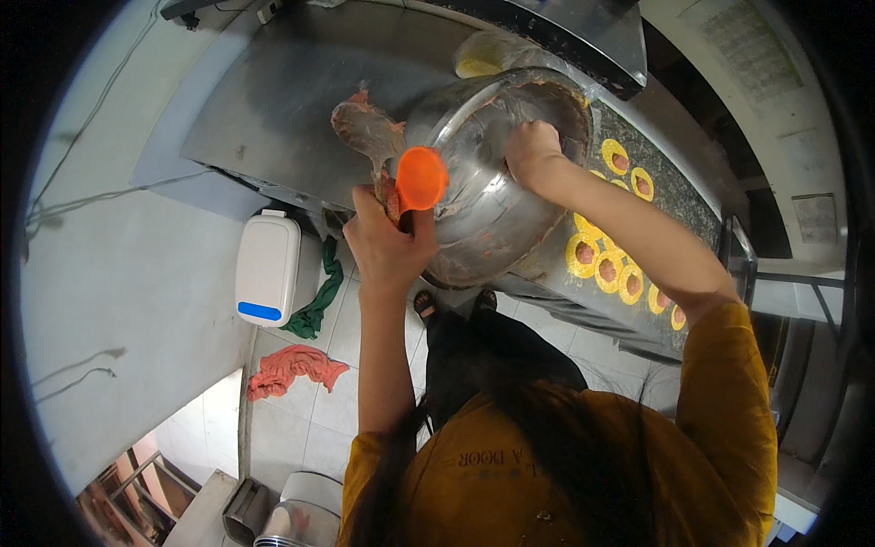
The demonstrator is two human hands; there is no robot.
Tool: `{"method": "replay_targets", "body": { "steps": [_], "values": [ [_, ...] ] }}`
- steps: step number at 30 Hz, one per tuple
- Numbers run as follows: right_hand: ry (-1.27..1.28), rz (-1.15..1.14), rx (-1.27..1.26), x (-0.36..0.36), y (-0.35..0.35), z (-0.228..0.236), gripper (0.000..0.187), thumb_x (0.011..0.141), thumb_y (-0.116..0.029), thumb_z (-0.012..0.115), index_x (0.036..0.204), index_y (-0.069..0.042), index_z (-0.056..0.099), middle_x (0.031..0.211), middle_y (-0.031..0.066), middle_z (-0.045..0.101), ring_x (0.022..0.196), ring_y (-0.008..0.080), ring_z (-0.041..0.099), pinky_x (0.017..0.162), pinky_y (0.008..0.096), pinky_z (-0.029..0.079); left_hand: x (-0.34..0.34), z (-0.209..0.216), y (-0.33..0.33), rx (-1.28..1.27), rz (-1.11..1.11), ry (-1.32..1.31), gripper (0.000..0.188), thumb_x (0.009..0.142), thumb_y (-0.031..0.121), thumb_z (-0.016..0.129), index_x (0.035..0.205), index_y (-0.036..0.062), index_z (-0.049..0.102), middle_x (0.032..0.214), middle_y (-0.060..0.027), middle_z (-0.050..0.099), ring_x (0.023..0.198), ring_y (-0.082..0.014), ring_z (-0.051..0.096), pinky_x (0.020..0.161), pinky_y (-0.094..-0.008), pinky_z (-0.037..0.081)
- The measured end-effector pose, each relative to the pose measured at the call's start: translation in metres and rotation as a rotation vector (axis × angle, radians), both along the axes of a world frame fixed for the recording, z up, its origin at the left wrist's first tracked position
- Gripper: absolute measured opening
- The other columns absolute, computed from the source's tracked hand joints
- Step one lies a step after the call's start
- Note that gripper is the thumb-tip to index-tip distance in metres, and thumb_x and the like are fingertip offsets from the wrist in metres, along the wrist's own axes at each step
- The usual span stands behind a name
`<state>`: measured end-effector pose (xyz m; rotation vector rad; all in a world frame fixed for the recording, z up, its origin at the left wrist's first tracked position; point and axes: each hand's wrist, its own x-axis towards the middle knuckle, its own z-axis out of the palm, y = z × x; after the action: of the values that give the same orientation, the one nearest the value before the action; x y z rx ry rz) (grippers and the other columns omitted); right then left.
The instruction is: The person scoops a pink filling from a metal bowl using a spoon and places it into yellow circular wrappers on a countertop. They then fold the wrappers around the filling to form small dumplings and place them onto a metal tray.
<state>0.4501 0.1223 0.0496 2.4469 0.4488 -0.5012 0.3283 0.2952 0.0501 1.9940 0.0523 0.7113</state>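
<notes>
My left hand is closed around the handle of a large metal spoon smeared with pinkish paste. An orange scoop sits in the same grip, beside the spoon. Both are held at the left side of a big metal bowl, which is tilted and has paste residue on its inner wall. Inside the bowl's mouth, my right hand is closed in a fist against the inner side; whatever its fingers hold is hidden.
Right of the bowl, several yellow rounds topped with pink filling lie on the counter. Steel worktop extends left. A white lidded bin, green cloth and red cloth are below. A dark appliance edge overhangs behind the bowl.
</notes>
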Motion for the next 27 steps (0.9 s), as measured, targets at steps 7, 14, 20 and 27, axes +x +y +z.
{"method": "replay_targets", "body": {
  "steps": [7,14,20,27],
  "values": [
    [0.265,0.045,0.279,-0.018,-0.01,-0.018,0.024,0.063,-0.014,0.06,0.085,-0.007,0.068,0.085,0.015,0.065,0.082,0.0295,0.064,0.066,0.0381,0.051,0.001,-0.015,0.004,-0.004,0.072,-0.071,0.035,0.069,0.013,0.066,0.09,0.0005,0.041,0.067,-0.0089,0.054,0.055,-0.0232,0.057,0.052,-0.03,0.045],
    [0.486,-0.054,0.677,-0.026,-0.001,-0.018,0.02,0.063,-0.014,0.059,0.075,0.002,0.065,0.069,0.0207,0.062,0.067,0.0297,0.062,0.059,0.038,0.046,0.009,-0.027,0.01,-0.051,0.1,-0.101,0.034,0.066,0.012,0.066,0.084,0.0017,0.039,0.066,-0.0091,0.052,0.053,-0.03,0.056,0.052,-0.0349,0.045],
    [0.77,-0.321,1.147,-0.034,-0.014,-0.046,0.022,0.065,-0.019,0.066,0.079,-0.002,0.068,0.06,0.007,0.058,0.051,0.0169,0.051,0.046,0.0315,0.039,0.011,-0.023,0.011,-0.11,0.1,-0.104,0.034,0.066,0.012,0.067,0.084,0.0019,0.04,0.066,-0.0077,0.051,0.051,-0.0241,0.054,0.051,-0.0305,0.044],
    [0.936,-0.653,1.086,-0.03,-0.053,-0.008,0.016,0.074,-0.017,0.061,0.077,-0.003,0.067,0.05,-0.0018,0.046,0.042,0.0086,0.034,0.04,0.0263,0.028,0.008,-0.022,0.011,-0.012,0.054,-0.11,0.034,0.067,0.012,0.068,0.084,0.0028,0.04,0.062,-0.0035,0.047,0.046,-0.0151,0.048,0.047,-0.0243,0.04]
  ]
}}
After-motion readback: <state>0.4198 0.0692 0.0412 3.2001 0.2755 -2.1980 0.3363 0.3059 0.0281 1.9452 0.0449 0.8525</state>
